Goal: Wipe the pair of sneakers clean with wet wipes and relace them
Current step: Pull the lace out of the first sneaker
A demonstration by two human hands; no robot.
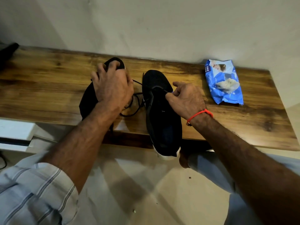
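Desk (48, 88): wooden, against a pale wall; wipes pack (224, 82) right of sneakers
Left hand (112, 85): fingers grasping left sneaker (88, 101)
Right hand (185, 98): fingers pinching lace (159, 89) of right sneaker (162, 120)

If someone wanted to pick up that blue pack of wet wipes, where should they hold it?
Probably across the middle of the blue wet-wipes pack, coming from above. It lies flat on the wooden table, apart from the black sneakers, soft and crumpled, with a wipe poking from its opening; pinching its long edges avoids that.

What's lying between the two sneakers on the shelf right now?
In the head view, loose black laces trail across the wooden shelf between the left sneaker and right sneaker.
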